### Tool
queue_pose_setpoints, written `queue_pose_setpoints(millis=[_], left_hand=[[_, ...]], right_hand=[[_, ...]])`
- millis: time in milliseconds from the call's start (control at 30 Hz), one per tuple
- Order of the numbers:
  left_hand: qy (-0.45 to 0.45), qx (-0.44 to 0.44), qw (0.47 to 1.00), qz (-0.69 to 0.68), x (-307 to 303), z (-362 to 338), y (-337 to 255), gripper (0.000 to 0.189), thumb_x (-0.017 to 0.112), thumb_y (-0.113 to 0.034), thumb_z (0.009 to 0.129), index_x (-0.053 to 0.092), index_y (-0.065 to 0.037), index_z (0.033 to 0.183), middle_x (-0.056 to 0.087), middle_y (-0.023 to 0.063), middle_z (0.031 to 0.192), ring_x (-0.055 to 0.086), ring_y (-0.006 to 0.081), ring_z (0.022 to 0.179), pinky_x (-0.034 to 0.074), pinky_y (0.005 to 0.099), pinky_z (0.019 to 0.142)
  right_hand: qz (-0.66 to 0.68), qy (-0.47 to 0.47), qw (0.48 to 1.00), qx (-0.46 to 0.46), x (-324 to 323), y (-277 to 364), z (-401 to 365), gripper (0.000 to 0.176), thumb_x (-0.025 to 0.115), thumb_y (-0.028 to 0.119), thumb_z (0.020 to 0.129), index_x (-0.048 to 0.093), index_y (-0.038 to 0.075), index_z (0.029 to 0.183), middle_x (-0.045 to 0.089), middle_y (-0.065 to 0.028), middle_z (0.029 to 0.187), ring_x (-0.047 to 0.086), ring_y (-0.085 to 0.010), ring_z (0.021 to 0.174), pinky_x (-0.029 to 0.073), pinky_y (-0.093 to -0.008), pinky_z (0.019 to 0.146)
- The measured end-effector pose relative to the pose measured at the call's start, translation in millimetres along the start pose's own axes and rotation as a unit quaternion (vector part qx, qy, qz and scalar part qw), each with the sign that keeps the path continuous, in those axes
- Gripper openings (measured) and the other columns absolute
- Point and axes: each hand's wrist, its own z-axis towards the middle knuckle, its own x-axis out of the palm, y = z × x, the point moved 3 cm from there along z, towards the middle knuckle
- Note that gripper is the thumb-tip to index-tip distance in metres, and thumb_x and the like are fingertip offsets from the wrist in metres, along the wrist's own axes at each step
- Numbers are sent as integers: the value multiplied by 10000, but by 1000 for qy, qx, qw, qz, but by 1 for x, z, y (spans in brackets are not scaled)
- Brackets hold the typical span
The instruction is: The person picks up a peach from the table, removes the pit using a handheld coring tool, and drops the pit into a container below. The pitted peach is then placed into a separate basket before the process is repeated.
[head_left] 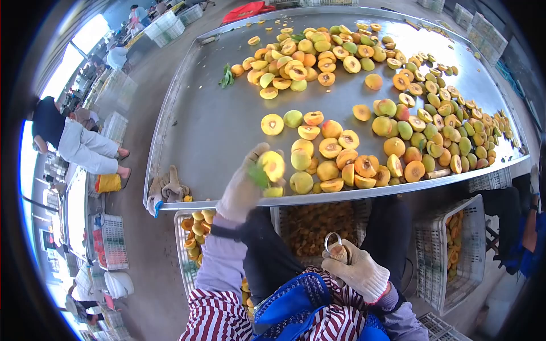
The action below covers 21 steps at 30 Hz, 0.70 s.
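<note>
My left hand [238,193], in a pale work glove, is closed around a yellow peach half [272,165] just above the table's near edge. A blurred green leaf [257,175] shows beside that half. Another peach piece [273,192] is just below the fingers. Over my lap, my right hand [358,271], also gloved, grips a tool with a metal loop [333,241] and a rounded, wood-coloured end. Its handle is mostly hidden in the palm. Cut peaches [331,148] lie on the metal table [213,128] in front of my hands, many with cut faces up.
A big pile of peaches [443,131] covers the table's right side. Used gloves [170,186] lie at the left corner. Below stand crates with fruit pieces, one at right [424,256]. A person [79,142] is at the far left; another's arm [532,221] shows at right.
</note>
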Motion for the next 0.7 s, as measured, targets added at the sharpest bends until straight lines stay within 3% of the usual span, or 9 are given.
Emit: queue_pose_setpoints(millis=[33,100,133,200,433,533,567,667,700], left_hand=[[106,58,991,-50,-4,-3,13,564,680,-327,934,475,-54,1383,515,217,1409,597,361,1208,578,498,924],[128,54,976,-168,30,-32,13,570,653,-381,951,478,-35,1369,502,232,1417,588,387,1214,600,481,878],[126,54,976,-169,41,-44,11,570,653,-381,951,478,-35,1369,502,232,1417,588,387,1214,600,481,878],[100,16,987,-124,58,-63,13,604,631,-457,952,478,-24,1345,545,175,1353,596,290,1186,575,420,912],[63,9,996,-62,98,-98,23,609,565,-533,968,553,-7,1274,589,210,1291,630,325,1136,539,445,968],[66,46,997,-6,106,-106,25,523,498,-450,1022,572,6,1267,605,190,1281,630,260,1099,510,392,973],[60,77,995,31,108,-108,25,477,453,-388,1056,573,16,1280,617,171,1272,625,221,1086,497,347,966],[86,106,989,63,105,-107,28,479,426,-366,1066,525,24,1328,595,160,1304,603,205,1111,464,347,1000],[111,119,985,50,105,-106,28,495,420,-364,1067,493,26,1363,584,155,1319,593,208,1133,454,354,1015]], right_hand=[[-30,-7,999,-18,2,14,-2,371,724,357,873,635,66,1085,699,-110,851,676,-184,794,517,-318,757],[-59,-13,998,-36,8,30,-2,359,725,350,872,636,66,1073,696,-119,828,684,-200,774,519,-327,739],[-67,-28,995,-67,10,34,-2,350,727,341,869,635,65,1062,683,-130,797,684,-221,744,518,-336,722],[-76,-57,989,-116,12,43,-4,331,743,317,856,635,60,1035,646,-149,724,677,-278,674,523,-351,669],[-138,-120,960,-213,21,58,-12,307,747,292,859,627,49,1001,643,-142,683,679,-345,654,530,-365,592],[-183,-123,956,-194,22,55,-14,301,744,261,861,628,40,1028,643,-156,694,682,-347,665,536,-371,593],[-183,-123,956,-194,23,49,-12,301,744,261,861,628,40,1028,643,-156,694,682,-347,665,536,-371,593],[-74,-55,970,-225,27,43,-10,293,731,234,877,622,21,1046,657,-122,726,688,-257,658,528,-331,621],[-33,-49,984,-171,24,48,-12,273,721,216,889,623,16,1047,660,-86,756,656,-187,675,517,-302,644]])
